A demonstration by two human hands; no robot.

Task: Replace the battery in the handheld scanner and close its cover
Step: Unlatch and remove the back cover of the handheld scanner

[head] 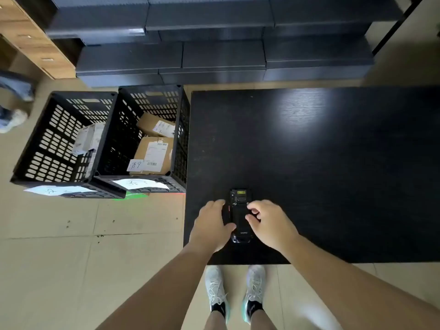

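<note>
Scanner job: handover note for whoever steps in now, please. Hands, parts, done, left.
Left hand: steadying the scanner's left side.
Right hand: fingertips on the scanner's back, right side.
Scanner: back up on the black table, near its front left corner.
Done: cannot tell whether the battery is swapped; no loose battery or cover visible.
Left: confirm the battery, then check the cover is shut.

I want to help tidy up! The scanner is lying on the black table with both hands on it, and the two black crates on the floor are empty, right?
Not quite. The head view shows the crates hold parcels: cardboard boxes in the right crate, a pale packet in the left crate. The scanner does lie on the black table under both hands.
</note>
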